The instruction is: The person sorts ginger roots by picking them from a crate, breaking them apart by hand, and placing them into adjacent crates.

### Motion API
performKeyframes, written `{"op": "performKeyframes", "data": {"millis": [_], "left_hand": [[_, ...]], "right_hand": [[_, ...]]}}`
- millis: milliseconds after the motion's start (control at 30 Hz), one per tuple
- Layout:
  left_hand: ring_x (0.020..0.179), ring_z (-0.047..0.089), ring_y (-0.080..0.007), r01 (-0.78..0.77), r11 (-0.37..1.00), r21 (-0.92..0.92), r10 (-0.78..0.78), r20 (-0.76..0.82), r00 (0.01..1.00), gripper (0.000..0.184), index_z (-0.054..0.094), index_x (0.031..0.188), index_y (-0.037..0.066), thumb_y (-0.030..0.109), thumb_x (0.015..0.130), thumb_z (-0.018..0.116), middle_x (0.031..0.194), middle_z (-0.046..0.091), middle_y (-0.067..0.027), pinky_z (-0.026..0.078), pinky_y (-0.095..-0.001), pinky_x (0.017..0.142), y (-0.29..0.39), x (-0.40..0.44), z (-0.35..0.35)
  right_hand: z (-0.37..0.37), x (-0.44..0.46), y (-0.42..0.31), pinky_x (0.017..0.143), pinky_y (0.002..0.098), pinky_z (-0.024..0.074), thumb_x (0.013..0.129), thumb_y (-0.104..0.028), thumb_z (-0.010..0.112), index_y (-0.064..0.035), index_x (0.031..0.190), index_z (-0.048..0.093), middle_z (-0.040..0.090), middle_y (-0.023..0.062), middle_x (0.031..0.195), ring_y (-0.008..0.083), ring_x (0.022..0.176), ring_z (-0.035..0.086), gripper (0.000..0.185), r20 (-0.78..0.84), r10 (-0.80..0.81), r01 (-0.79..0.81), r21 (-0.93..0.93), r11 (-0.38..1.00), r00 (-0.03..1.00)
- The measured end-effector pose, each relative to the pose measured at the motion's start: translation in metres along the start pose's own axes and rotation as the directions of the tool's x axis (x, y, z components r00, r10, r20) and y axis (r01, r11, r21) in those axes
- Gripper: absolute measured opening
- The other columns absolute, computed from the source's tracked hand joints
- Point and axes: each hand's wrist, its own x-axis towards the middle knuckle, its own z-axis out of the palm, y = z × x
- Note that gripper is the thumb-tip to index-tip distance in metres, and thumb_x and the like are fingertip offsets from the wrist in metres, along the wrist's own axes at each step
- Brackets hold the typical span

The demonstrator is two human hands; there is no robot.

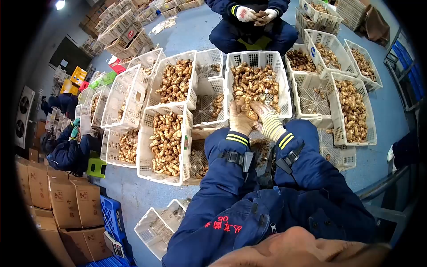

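Both of my hands wear pale work gloves and meet over the near edge of a white plastic crate (288, 95) filled with brown-and-cream knobbly mushrooms (253, 82). One mushroom (251, 115) lies between them. My left hand (240, 121) is curled at its left side, palm partly showing. From the right, my right hand (267, 119), in a striped-cuff glove, has its fingers bent over the same mushroom. How firmly each hand grips is partly hidden. To the left, a crate (181, 151) and another behind it (153, 84) hold more mushrooms.
Opposite me sits a person with gloved hands (255, 15) together. More mushroom crates stand at right (371, 120), some stacked. A crate with few mushrooms (311, 100) is beside mine. Cardboard boxes (64, 200), a blue crate (111, 218) and another worker (66, 151) are at left.
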Motion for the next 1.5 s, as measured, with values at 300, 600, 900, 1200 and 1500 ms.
{"op": "performKeyframes", "data": {"millis": [300, 600, 900, 1200, 1500], "left_hand": [[0.128, 0.039, -0.0383, -0.022, 0.998, 0.055, 0.022, 0.011, 1.000, 0.059, 0.051, 0.128, 0.015, 0.059, 0.090, 0.048, 0.141, 0.037, -0.0183, 0.045, -0.0543, 0.094, -0.010, 0.014, -0.013], [0.114, 0.051, -0.0271, 0.071, 0.994, 0.087, -0.066, -0.062, 0.996, 0.048, 0.056, 0.125, 0.017, 0.045, 0.087, 0.063, 0.127, 0.051, -0.0092, 0.044, -0.0438, 0.094, -0.014, 0.017, -0.017], [0.077, 0.059, -0.0188, 0.034, 0.935, 0.353, -0.010, -0.068, 0.998, 0.052, 0.055, 0.124, 0.017, 0.042, 0.081, 0.072, 0.093, 0.061, -0.0027, 0.050, -0.0361, 0.072, -0.032, 0.046, -0.057], [0.085, 0.062, -0.0261, 0.035, 0.995, 0.091, -0.013, -0.241, 0.971, 0.054, 0.058, 0.116, 0.010, 0.055, 0.095, 0.037, 0.098, 0.064, -0.0080, 0.053, -0.0390, 0.072, -0.018, 0.032, -0.026], [0.058, 0.056, -0.0165, 0.108, 0.966, 0.234, -0.040, -0.276, 0.960, 0.071, 0.062, 0.113, 0.009, 0.063, 0.094, 0.019, 0.073, 0.061, -0.0028, 0.042, -0.0267, 0.046, -0.004, 0.016, -0.028]], "right_hand": [[0.016, -0.004, 0.009, 0.098, 0.0376, 0.0441, 0.080, -0.007, 0.052, -0.0037, 0.133, 0.047, 0.057, 0.0213, 0.123, 0.0364, 0.112, 0.055, 0.054, -0.021, 0.188, -0.185, 0.089, 0.979, 0.982], [0.018, -0.009, 0.017, 0.092, 0.0329, 0.0463, 0.100, -0.028, 0.039, -0.0055, 0.130, 0.052, 0.063, 0.0188, 0.116, 0.0290, 0.106, 0.061, 0.040, 0.115, 0.514, -0.488, 0.538, 0.687, 0.850], [0.014, -0.002, 0.010, 0.097, 0.0402, 0.0439, 0.088, -0.045, 0.062, 0.0040, 0.135, 0.042, 0.057, 0.0253, 0.122, 0.0352, 0.114, 0.055, 0.071, 0.229, 0.540, -0.576, 0.137, 0.806, 0.810], [0.053, -0.021, 0.056, 0.087, 0.0309, 0.0499, 0.090, -0.037, 0.061, 0.0084, 0.142, 0.025, 0.054, 0.0188, 0.126, 0.0206, 0.104, 0.058, 0.078, 0.154, 0.468, -0.480, 0.476, 0.737, 0.870], [0.011, -0.007, 0.016, 0.074, 0.0379, 0.0525, 0.092, -0.048, 0.055, -0.0089, 0.132, 0.044, 0.061, 0.0070, 0.111, 0.0191, 0.090, 0.061, 0.057, 0.507, 0.377, -0.469, 0.862, -0.193, 0.775]]}}
